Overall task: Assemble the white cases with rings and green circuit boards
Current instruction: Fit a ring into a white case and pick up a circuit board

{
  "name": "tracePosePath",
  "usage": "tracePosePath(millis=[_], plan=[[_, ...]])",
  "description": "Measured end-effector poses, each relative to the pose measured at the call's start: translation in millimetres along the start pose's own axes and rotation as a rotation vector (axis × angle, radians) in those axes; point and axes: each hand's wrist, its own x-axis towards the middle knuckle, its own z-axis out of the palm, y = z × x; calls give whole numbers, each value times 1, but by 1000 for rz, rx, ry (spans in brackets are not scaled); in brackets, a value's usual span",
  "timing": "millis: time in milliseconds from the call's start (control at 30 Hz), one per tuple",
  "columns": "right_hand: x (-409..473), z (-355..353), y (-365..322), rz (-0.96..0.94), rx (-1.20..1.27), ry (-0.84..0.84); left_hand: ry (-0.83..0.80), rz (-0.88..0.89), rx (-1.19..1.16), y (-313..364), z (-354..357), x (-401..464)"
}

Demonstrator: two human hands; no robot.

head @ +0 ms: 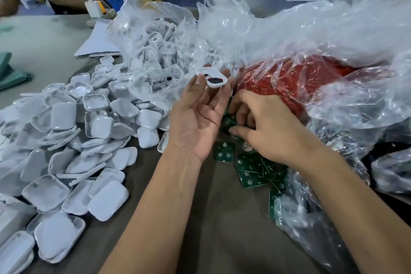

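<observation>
Left hand (200,115) pinches a white case (214,78) at fingertips; right hand (264,127) curls into green boards (251,169).

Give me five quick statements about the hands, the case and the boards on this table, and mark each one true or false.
1. The left hand holds a white case at its fingertips. True.
2. The right hand is lifted high above the table. False: it is down among the green boards.
3. The white case pile lies to the left of the left hand. True.
4. The green boards lie spread across the far left of the table. False: they lie under and near the right hand, partly in a clear bag.
5. The red bag lies behind the right hand. True.
</observation>
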Motion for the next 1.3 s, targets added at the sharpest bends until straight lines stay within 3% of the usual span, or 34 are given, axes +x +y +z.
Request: tracePosePath(millis=[133, 300, 567, 767, 933, 1100, 1167, 1233, 1300], plan=[[-7, -11, 17, 99, 335, 244, -30, -61, 64, -6, -2, 0], [-10, -19, 18, 156, 1171, 296, -76, -89, 132, -10, -4, -1], [-8, -16, 17, 141, 1155, 331, -143, -113, 150, -8, -6, 1], [-8, -18, 16, 337, 1360, 94, -255, -110, 215, -6, -10, -2], [-9, -15, 20, 300, 1244, -13, -271, -70, 350, -6, -12, -1], [-9, -15, 16, 263, 1155, 23, -294, -62, 412, -8, -10, 0], [-11, -12, 16, 208, 872, 77, -276, -50, 380, -7, -11, 0], [-12, -5, 15, 56, 375, 104, -247, -34, 331, -5, -12, 1], [-12, 0, 12, -53, 42, 73, -227, -49, 260, -4, -13, 1]])
